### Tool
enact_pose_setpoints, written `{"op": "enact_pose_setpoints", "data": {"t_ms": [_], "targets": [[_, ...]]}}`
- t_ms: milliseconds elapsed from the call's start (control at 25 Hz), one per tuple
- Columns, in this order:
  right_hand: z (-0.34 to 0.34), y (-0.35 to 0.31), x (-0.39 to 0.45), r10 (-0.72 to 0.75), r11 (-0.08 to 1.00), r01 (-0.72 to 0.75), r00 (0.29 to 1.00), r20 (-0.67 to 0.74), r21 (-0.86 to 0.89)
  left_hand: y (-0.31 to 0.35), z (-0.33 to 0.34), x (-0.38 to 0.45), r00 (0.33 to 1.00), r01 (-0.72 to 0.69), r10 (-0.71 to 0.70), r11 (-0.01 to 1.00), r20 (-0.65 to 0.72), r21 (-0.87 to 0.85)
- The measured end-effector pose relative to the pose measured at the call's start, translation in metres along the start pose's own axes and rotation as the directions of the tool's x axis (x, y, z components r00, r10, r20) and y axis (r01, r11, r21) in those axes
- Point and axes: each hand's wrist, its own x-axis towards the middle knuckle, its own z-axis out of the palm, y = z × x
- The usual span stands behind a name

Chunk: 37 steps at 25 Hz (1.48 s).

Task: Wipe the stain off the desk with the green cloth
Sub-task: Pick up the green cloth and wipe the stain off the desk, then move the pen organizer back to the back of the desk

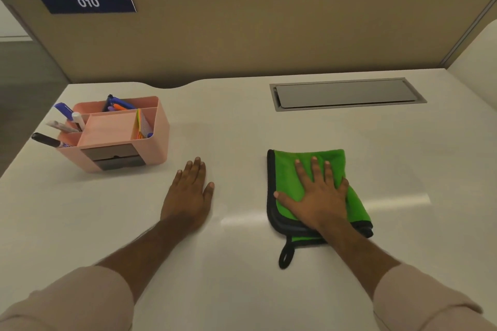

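Note:
A folded green cloth (287, 177) with a black border and a black hanging loop lies flat on the white desk (242, 263), right of centre. My right hand (317, 193) rests palm down on top of it, fingers spread, pressing rather than gripping. My left hand (188, 193) lies flat on the bare desk to the left of the cloth, fingers together, holding nothing. I see no stain on the desk surface; whatever is under the cloth is hidden.
A pink desk organiser (118, 134) with pens, markers and sticky notes stands at the left. A grey cable hatch (347, 94) is set into the desk at the back right. A beige partition (255, 35) with a "010" sign closes off the far edge.

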Motion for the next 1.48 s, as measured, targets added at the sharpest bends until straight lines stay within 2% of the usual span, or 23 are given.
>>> {"op": "enact_pose_setpoints", "data": {"t_ms": [120,280,360,480,600,680,760,880,960,1040,1080,1160,1200,1240,1400,1480], "targets": [[0.005,0.004,-0.021,-0.021,1.000,0.021,1.000,-0.018,-0.008,0.000,-0.001,0.000,1.000,-0.005,0.005,1.000,-0.002,-0.003],[0.000,0.008,-0.030,-0.036,0.999,0.036,0.999,0.033,-0.020,0.001,-0.005,0.000,1.000,-0.007,0.007,1.000,0.026,0.000],[-0.008,0.002,-0.026,-0.040,0.999,0.041,0.998,0.042,-0.031,-0.003,-0.009,0.000,1.000,-0.004,0.004,1.000,-0.008,-0.008],[-0.022,-0.025,-0.014,-0.018,0.995,0.022,0.999,-0.039,0.098,-0.019,-0.021,-0.003,0.999,-0.025,0.024,1.000,-0.044,-0.008],[-0.035,-0.077,0.006,-0.118,0.956,0.152,0.982,-0.144,0.251,-0.039,-0.035,-0.011,0.994,-0.054,0.056,0.998,-0.097,0.018],[-0.044,-0.118,0.018,-0.204,0.909,0.263,0.957,-0.205,0.323,-0.050,-0.049,-0.013,0.977,0.091,-0.097,0.995,-0.189,-0.044],[-0.055,-0.158,0.029,-0.235,0.841,0.296,0.954,-0.188,0.453,-0.058,-0.064,-0.010,0.937,0.206,-0.229,0.972,-0.263,-0.110],[-0.070,-0.215,0.046,-0.219,0.745,0.245,0.968,-0.120,0.620,-0.070,-0.091,-0.002,0.906,0.183,-0.212,0.977,-0.366,-0.111],[-0.076,-0.249,0.057,-0.211,0.714,0.199,0.975,-0.064,0.671,-0.085,-0.114,0.003,0.814,0.237,-0.309,0.950,-0.491,-0.205],[-0.079,-0.272,0.067,-0.199,0.710,0.145,0.980,-0.002,0.689,-0.103,-0.129,0.005,0.651,0.340,-0.494,0.869,-0.577,-0.360],[-0.079,-0.282,0.072,-0.197,0.717,0.128,0.980,0.023,0.685,-0.113,-0.134,0.004,0.562,0.393,-0.597,0.802,-0.572,-0.450],[-0.077,-0.298,0.080,-0.197,0.730,0.094,0.977,0.077,0.677,-0.130,-0.140,0.003,0.411,0.445,-0.774,0.632,-0.482,-0.635],[-0.075,-0.305,0.084,-0.194,0.732,0.071,0.975,0.108,0.678,-0.137,-0.142,0.003,0.374,0.444,-0.834,0.545,-0.406,-0.711],[-0.073,-0.311,0.088,-0.190,0.736,0.047,0.972,0.140,0.675,-0.143,-0.143,0.005,0.374,0.444,-0.870,0.471,-0.320,-0.762],[-0.066,-0.324,0.097,-0.176,0.806,0.009,0.958,0.225,0.592,-0.157,-0.148,0.023,0.483,0.486,-0.876,0.275,-0.008,-0.829],[-0.062,-0.325,0.099,-0.191,0.807,-0.003,0.945,0.266,0.591,-0.161,-0.151,0.032,0.468,0.507,-0.882,0.218,0.054,-0.834]]}}
